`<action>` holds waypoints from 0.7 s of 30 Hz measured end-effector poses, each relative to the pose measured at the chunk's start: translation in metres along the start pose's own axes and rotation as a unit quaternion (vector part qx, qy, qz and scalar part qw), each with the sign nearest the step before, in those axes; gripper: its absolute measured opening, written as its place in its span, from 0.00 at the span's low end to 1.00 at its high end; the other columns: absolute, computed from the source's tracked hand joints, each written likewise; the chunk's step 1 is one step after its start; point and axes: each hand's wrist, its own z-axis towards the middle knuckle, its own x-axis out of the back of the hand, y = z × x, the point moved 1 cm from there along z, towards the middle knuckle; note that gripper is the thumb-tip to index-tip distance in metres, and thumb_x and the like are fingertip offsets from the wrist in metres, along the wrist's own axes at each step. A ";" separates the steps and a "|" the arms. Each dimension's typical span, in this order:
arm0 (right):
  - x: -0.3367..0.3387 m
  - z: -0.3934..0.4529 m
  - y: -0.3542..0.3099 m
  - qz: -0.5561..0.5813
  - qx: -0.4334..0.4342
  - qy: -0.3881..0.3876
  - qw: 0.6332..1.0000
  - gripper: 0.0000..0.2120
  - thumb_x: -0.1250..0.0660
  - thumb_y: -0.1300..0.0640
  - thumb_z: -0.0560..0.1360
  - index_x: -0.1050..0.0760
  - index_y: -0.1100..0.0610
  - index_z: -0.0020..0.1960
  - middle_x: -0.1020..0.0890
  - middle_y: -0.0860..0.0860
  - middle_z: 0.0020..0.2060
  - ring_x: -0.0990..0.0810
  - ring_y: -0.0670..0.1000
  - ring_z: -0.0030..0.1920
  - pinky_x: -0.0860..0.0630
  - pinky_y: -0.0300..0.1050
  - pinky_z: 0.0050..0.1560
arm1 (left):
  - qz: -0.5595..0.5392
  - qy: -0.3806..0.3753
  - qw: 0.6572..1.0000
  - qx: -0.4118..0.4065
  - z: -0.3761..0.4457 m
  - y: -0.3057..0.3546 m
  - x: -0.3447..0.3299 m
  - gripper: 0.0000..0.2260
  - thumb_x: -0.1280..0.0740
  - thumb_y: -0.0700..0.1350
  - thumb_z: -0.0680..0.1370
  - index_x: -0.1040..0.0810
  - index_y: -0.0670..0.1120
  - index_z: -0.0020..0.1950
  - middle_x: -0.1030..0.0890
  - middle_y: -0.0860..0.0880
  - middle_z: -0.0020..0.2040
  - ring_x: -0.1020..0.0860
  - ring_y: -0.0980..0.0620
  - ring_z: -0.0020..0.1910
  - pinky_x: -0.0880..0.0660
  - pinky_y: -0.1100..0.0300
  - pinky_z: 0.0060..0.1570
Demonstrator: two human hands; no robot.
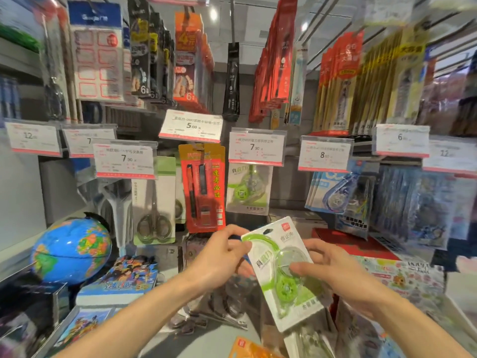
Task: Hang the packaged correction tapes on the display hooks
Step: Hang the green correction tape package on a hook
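A green correction tape in a white blister pack (271, 249) is tilted in front of me, below the display. My left hand (222, 257) pinches its upper left edge. My right hand (333, 270) grips its right side, thumb across the clear blister. Another green correction tape pack (249, 189) hangs on a hook under the 7.90 price tag (256, 146). To its right hang blue correction tape packs (335, 192) under the 8.00 tag (325, 154).
A red pen pack (202, 187) and scissors packs (154, 210) hang to the left. A blue globe (72, 250) and comic books (129, 276) sit on the lower shelf. More packs, one orange (247, 348), lie at the bottom.
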 end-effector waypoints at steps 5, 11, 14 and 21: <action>0.001 0.003 -0.024 0.067 0.061 0.081 0.993 0.18 0.27 0.64 0.73 0.26 0.59 0.61 0.13 0.54 0.49 0.13 0.56 0.49 0.19 0.52 0.50 | 0.434 0.144 0.838 -0.299 -0.006 0.039 0.027 0.11 0.36 0.50 0.82 0.26 0.52 0.64 0.23 0.62 0.50 0.24 0.63 0.39 0.26 0.63 0.45; -0.016 0.014 -0.054 0.112 0.131 0.127 0.977 0.15 0.27 0.59 0.75 0.25 0.53 0.59 0.12 0.48 0.47 0.13 0.47 0.46 0.22 0.35 0.39 | 0.597 0.229 0.588 -0.495 -0.014 0.094 0.054 0.12 0.29 0.39 0.75 0.21 0.39 0.57 0.21 0.42 0.51 0.23 0.43 0.48 0.22 0.51 0.36; -0.021 0.012 -0.063 0.152 0.142 0.112 0.972 0.15 0.27 0.58 0.75 0.25 0.51 0.59 0.13 0.47 0.49 0.13 0.49 0.49 0.23 0.40 0.41 | 0.628 0.256 0.509 -0.531 -0.013 0.110 0.056 0.15 0.29 0.36 0.71 0.20 0.40 0.58 0.20 0.40 0.58 0.25 0.40 0.55 0.27 0.48 0.50; -0.014 0.003 -0.071 0.205 0.176 0.081 0.959 0.17 0.29 0.61 0.75 0.25 0.56 0.63 0.14 0.55 0.54 0.15 0.55 0.56 0.21 0.51 0.54 | 0.679 0.228 0.517 -0.469 0.010 0.132 0.055 0.18 0.30 0.41 0.72 0.23 0.46 0.62 0.21 0.47 0.64 0.25 0.43 0.66 0.35 0.45 0.68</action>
